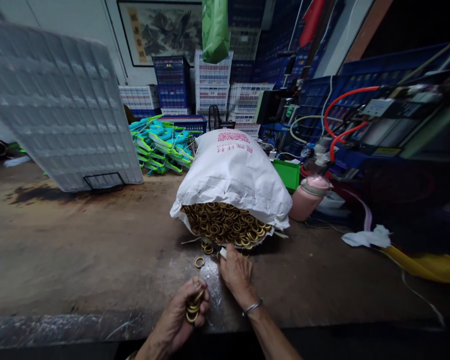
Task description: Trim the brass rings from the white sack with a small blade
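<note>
A white woven sack [236, 175] lies on its side with its mouth toward me, full of brass-coloured rings [225, 225]. A few rings have spilled in front of it, and one loose ring [199, 262] lies flat on the table. My left hand [185, 310] is closed around several brass rings [193, 310] near the table's front edge. Just below the sack's mouth, my right hand [237, 272] grips a small tool with a white handle [223, 253]. Its dark, thin part points toward the spilled rings; its exact kind is unclear.
A ribbed translucent panel [60, 105] stands at left on a black wire stand [104, 182]. Behind it are blue and green plastic pieces [163, 142]. A pink bottle [309, 197], a green bin [288, 174] and machinery with orange hoses [332, 117] occupy the right.
</note>
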`<state>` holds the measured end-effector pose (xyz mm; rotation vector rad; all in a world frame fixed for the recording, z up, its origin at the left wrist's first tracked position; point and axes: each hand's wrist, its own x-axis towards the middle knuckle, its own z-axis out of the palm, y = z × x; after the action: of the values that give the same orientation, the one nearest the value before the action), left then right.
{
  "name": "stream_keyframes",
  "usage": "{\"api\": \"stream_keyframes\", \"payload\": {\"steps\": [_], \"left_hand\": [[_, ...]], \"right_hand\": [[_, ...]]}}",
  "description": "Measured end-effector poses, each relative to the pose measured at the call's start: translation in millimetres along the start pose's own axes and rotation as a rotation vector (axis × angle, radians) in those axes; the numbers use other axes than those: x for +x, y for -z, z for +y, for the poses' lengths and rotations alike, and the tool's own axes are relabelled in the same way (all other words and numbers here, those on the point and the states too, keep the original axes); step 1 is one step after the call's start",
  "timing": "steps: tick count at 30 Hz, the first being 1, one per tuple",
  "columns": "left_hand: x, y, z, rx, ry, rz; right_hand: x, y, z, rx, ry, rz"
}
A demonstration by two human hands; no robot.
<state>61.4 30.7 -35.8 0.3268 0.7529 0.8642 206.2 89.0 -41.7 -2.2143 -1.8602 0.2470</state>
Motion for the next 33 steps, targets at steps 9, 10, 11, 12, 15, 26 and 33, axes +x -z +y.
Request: {"api": "stream_keyframes", "payload": {"steps": [9, 10, 11, 12, 15, 26, 33], "left_hand": [[6.7, -1.0, 3.6, -0.019, -0.062, 0.082], [7.5, -2.1, 2.7, 0.020, -0.099, 0.091], [8.3, -3.0, 1.5, 0.068, -0.142, 0.103], [9.1, -3.8, -0.1, 0.126, -0.188, 0.117], [10.8, -4.9, -4.6, 0.316, -0.282, 0.169], [13.5, 1.1, 2.1, 0.788, -0.553, 0.237], [10.6, 1.9, 6.6, 0.796, -0.525, 0.152]], "right_hand": [[-16.0, -6.8, 1.7, 0.521, 0.036, -0.045], [-20.0, -8.3, -0.3, 0.616, 0.036, -0.043], [-24.1, -9.4, -2.8, 0.696, 0.032, -0.042], [-27.9, -10.2, -5.6, 0.758, 0.021, -0.044], [-36.8, -11.3, -13.8, 0.854, -0.023, -0.049], [-35.8, -5.9, -13.7, 0.949, 0.070, -0.105], [-34.6, -0.6, -17.9, 0.961, 0.111, -0.212]]}}
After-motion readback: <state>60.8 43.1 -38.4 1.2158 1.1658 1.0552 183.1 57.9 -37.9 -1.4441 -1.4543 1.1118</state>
